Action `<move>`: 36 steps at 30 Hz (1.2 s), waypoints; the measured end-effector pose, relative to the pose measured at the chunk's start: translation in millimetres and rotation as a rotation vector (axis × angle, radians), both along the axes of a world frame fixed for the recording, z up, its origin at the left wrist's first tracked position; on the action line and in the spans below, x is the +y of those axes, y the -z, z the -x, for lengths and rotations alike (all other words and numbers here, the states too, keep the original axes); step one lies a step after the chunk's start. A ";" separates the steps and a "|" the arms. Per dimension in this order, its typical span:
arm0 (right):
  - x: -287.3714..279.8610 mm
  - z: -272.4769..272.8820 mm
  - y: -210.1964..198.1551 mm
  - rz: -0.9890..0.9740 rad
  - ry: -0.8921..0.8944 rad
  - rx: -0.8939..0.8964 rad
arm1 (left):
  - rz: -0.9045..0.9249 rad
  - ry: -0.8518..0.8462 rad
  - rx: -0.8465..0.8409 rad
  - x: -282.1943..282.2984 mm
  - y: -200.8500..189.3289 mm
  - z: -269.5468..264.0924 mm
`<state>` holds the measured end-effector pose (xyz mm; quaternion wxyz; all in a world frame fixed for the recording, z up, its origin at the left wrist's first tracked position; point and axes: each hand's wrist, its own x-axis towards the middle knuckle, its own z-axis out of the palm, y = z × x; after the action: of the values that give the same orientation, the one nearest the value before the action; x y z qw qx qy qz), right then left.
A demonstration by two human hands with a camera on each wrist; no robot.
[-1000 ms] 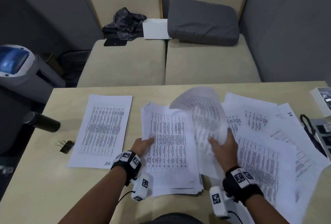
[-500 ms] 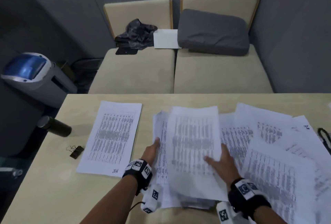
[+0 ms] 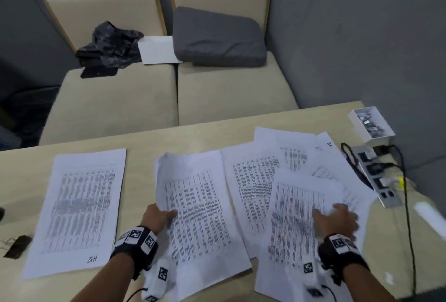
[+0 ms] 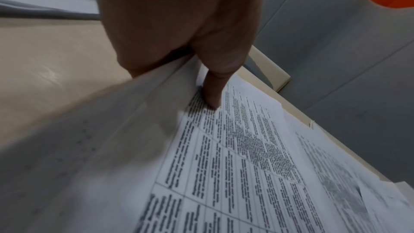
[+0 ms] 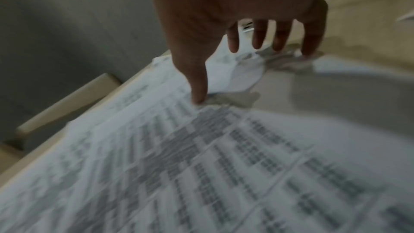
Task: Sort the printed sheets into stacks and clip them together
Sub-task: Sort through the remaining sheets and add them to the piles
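Printed sheets lie in three groups on the table. A single sheet marked "HR" (image 3: 72,210) lies flat at the left. My left hand (image 3: 164,216) pinches the left edge of the middle stack (image 3: 200,217), thumb (image 4: 212,93) on the top page and fingers under the lifted edge. At the right is a loose, overlapping pile of sheets (image 3: 255,188). My right hand (image 3: 335,214) rests on its top sheet (image 3: 296,219) with spread, straight fingers (image 5: 309,45), holding nothing. A black binder clip (image 3: 17,246) lies at the far left of the table.
A white box of clips (image 3: 371,123) stands at the table's far right corner, with a power strip (image 3: 376,176) and black cables beside the loose pile. Beyond the table is a beige sofa (image 3: 115,106) with a grey cushion (image 3: 217,38).
My right hand has laid the sheet it carried onto the middle stack and moved right onto the loose pile. My left hand stays at the stack's left edge. The view has turned right.
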<state>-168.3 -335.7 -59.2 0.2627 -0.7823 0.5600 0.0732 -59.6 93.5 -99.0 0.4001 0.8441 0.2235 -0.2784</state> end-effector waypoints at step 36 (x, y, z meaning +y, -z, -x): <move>59.2 -38.1 -244.2 0.035 -0.467 -1.104 | -0.002 0.116 -0.016 10.9 -23.9 5.7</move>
<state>-130.2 -276.4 184.9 0.4789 -0.8112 0.1552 -0.2975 -65.4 104.4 -75.0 0.3844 0.8582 0.1709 -0.2941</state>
